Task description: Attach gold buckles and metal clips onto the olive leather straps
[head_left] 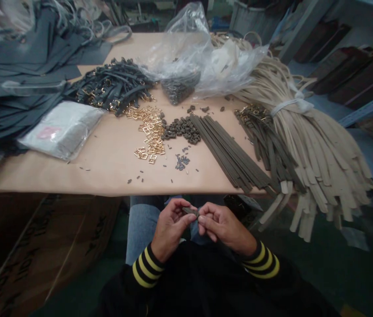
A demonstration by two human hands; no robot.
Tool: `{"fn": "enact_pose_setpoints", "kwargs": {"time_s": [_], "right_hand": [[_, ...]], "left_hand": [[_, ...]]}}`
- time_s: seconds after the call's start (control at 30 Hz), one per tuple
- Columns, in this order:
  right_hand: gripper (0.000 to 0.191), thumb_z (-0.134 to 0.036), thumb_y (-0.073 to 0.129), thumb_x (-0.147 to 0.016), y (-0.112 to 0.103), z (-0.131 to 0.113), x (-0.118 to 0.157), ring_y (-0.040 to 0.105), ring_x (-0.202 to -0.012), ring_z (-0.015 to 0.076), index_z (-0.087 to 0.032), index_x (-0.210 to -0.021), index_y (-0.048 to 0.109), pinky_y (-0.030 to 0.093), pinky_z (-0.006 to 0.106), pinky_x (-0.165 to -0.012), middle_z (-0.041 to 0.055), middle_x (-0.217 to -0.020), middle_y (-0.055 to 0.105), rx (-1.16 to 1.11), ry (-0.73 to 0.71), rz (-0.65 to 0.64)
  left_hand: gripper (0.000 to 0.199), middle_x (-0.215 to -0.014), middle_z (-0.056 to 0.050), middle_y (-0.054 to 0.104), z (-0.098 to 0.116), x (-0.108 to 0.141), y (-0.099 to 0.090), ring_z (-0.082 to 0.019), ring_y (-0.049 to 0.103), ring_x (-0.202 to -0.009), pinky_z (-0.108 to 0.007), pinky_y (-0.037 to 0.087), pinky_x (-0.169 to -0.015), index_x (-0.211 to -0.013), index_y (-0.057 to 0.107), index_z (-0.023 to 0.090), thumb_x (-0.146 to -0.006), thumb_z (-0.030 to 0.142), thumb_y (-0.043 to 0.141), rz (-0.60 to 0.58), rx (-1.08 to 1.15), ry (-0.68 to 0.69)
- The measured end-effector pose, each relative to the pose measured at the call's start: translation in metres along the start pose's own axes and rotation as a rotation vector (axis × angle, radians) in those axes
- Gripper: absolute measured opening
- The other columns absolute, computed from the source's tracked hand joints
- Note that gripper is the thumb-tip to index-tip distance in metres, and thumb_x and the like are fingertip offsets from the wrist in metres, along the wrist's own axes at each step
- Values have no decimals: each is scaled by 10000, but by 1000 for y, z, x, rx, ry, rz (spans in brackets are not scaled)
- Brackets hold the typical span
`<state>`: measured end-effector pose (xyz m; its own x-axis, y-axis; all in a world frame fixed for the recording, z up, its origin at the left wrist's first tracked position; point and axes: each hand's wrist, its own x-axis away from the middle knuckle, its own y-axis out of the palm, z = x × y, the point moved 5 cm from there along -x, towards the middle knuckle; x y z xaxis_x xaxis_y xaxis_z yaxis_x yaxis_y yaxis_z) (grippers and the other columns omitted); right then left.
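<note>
Head camera: A small grey strap piece (190, 211) sits pinched between my hands, held above my lap and just beyond the near edge of the work table. My left hand (170, 229) grips one end between thumb and fingertips; my right hand (224, 226) pinches the other end the same way, the two hands almost touching. Both forearms angle inward from black sleeves with yellow-striped cuffs (147, 266), and my jeans (143, 224) show below.

On the paper-covered table (107, 163), well ahead of my hands, lie a scatter of gold buckles (150, 132), a heap of small dark loops (181, 130) and a row of grey straps (229, 152). Beyond them are a pile of buckled straps (110, 86) and a clear plastic bag (186, 57). A tied bundle of beige strips (318, 145) hangs over the table's right edge. A white packet (63, 130) carries a pink mark, and a cardboard box (41, 246) at lower left bears dark printing, both too blurred to read.
</note>
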<state>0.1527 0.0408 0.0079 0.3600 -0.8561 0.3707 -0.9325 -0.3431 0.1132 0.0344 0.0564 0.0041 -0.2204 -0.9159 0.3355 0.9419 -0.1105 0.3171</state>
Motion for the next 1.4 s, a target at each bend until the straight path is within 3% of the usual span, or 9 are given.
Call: {"fn": "enact_pose_setpoints", "kwargs": {"time_s": [0.27,0.4,0.6,0.8,0.97,1.07,1.2,1.33,1.4], "right_hand": [[262,-388,461,-796,5,13,-7,375,-337,39,-174,-910,360,256,148,-325,-33,-603,556,69,53,-16],[239,-402,416,-815,9,11,-11,358,-359,35,-165,-800,389,256,147,-337,-26,-575,533,141,50,-38],[230,-403,426,-783,10,-7,-19,408,-366,42,-177,-756,391,308,162,-356,-23,-621,527,116,56,-99],[154,-318,429,-792,8,-17,-36,456,-475,81,-170,-755,447,366,194,-471,-25,-558,503,169,-16,-62],[242,-403,446,-759,5,-19,-39,383,-379,60,-170,-695,431,320,180,-375,-29,-525,481,43,55,-138],[273,-436,460,-746,5,-27,-39,389,-370,54,-166,-722,433,307,172,-356,-14,-565,504,-39,72,-221],[243,-395,466,-769,-4,-30,-46,364,-383,43,-160,-715,434,283,168,-376,-25,-550,493,-1,64,-176],[258,-409,461,-781,-18,-22,-53,331,-364,33,-158,-730,428,230,167,-352,-29,-552,495,-40,42,-65],[271,-423,464,-780,-22,-17,-54,320,-353,30,-156,-748,430,210,166,-336,-30,-556,495,-65,41,-53]], "left_hand": [[230,-509,42,492,-9,-2,-4,-69,442,-442,-186,352,-444,-656,510,135,-661,338,617,-43,-147,-128],[243,-488,38,476,-8,-2,-4,-68,418,-442,-185,320,-444,-651,509,134,-705,364,564,-56,-257,-119],[271,-497,29,485,-12,-9,-6,-74,432,-440,-199,331,-464,-638,489,140,-683,391,580,7,60,-147],[259,-517,21,499,-6,-18,-13,-76,440,-475,-196,342,-490,-645,519,131,-691,375,593,85,30,-82],[256,-501,42,431,-5,-21,5,-53,386,-437,-180,322,-447,-602,468,139,-679,342,604,1,476,-233],[274,-485,44,407,3,-25,10,-47,361,-416,-176,314,-427,-573,454,139,-697,349,578,-52,513,-230],[212,-549,3,510,28,-38,-13,-99,461,-483,-222,383,-493,-657,519,156,-743,350,523,-44,-41,-82],[199,-954,-79,571,82,-62,-53,-212,497,-915,-321,372,-840,-924,592,191,-734,203,531,133,-894,424],[241,-1028,-90,544,94,-78,-62,-229,455,-983,-360,341,-892,-983,568,198,-763,162,476,45,-1227,558]]}}
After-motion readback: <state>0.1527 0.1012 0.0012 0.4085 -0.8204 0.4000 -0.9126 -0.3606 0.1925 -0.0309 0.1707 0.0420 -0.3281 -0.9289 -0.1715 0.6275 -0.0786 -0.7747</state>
